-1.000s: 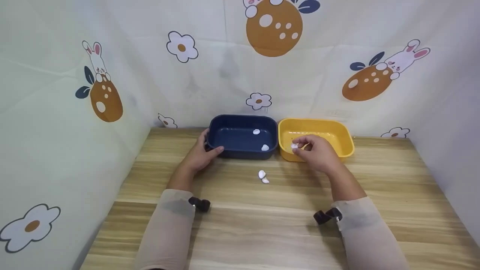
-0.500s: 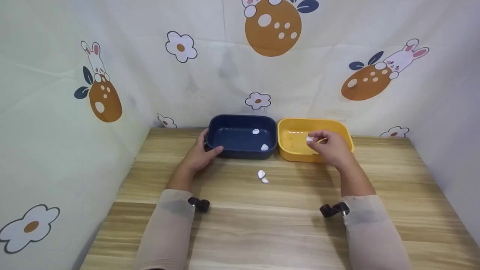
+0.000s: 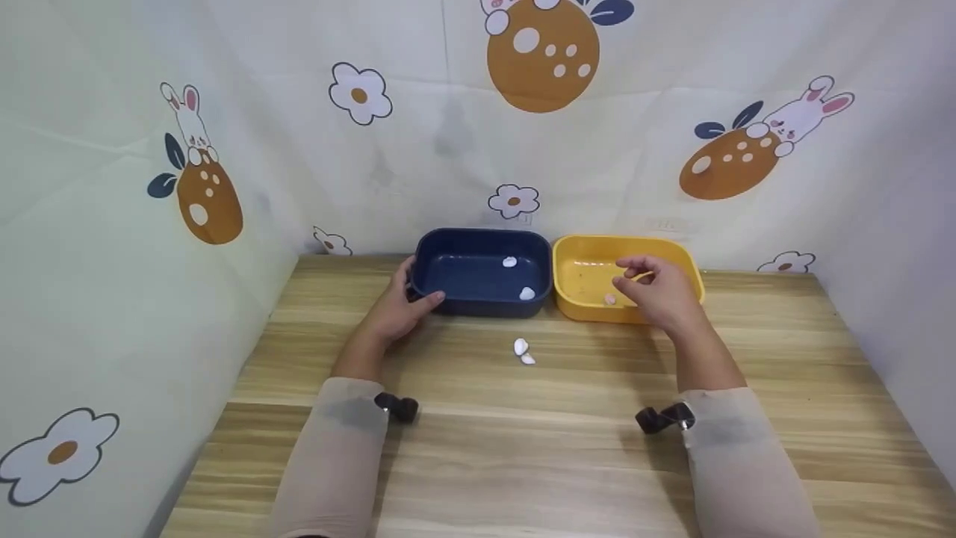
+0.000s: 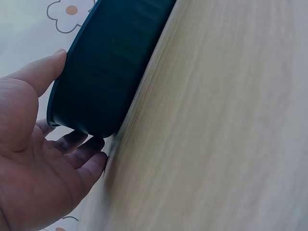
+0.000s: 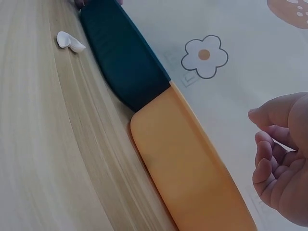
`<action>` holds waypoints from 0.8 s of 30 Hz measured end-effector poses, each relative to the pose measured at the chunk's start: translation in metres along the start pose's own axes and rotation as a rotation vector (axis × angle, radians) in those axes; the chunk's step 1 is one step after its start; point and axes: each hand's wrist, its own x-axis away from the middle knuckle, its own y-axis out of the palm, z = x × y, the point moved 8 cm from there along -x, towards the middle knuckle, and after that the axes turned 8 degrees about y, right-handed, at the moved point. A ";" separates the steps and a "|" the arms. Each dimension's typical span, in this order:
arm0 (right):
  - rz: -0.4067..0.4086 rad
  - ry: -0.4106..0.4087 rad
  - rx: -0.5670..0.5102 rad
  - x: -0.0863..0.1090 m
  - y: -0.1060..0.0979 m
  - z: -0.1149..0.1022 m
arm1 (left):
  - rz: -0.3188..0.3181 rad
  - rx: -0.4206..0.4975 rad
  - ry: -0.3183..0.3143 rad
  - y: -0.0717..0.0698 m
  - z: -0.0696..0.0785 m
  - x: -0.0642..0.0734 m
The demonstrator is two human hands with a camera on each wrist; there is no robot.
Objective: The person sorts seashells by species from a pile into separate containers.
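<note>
My left hand [image 3: 396, 308] grips the left end of a dark blue plastic bin [image 3: 463, 305], thumb at the front rim and fingers around the end wall. In the left wrist view, the thumb [image 4: 50, 67] touches the rim. Over the yellow bin [image 3: 586, 310], my right hand [image 3: 661, 291] hovers with fingers loosely bent and nothing between thumb and fingertips. Below those fingertips lies a small whitish, clove-shaped piece [image 3: 610, 300] inside the yellow bin. Two similar white pieces, one at the back [image 3: 509, 262] and one at the front [image 3: 527, 294], lie in the blue bin's right half.
Two white clove-shaped pieces [image 3: 521, 347] lie close together on the wooden table [image 3: 515, 448], in front of the bins. Both bins stand side by side against a patterned cloth wall [image 3: 441, 149]. Similar cloth bounds the left and right sides.
My right hand moved right across the yellow bin with a white piece pinched, then let it go; the piece now lies in the bin. The left hand has stayed on the blue bin.
</note>
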 end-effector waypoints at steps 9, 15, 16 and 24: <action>-0.048 -0.029 -0.003 0.003 0.019 -0.006 | -0.008 -0.013 0.006 0.000 -0.002 -0.002; -0.104 -0.123 0.001 0.015 0.049 -0.023 | -0.010 -0.011 0.000 0.000 -0.003 0.000; -0.117 -0.134 0.002 0.017 0.054 -0.025 | -0.010 -0.013 -0.003 0.000 -0.002 0.000; -0.196 -0.168 -0.013 0.034 0.080 -0.038 | -0.012 -0.021 -0.020 0.000 -0.001 0.002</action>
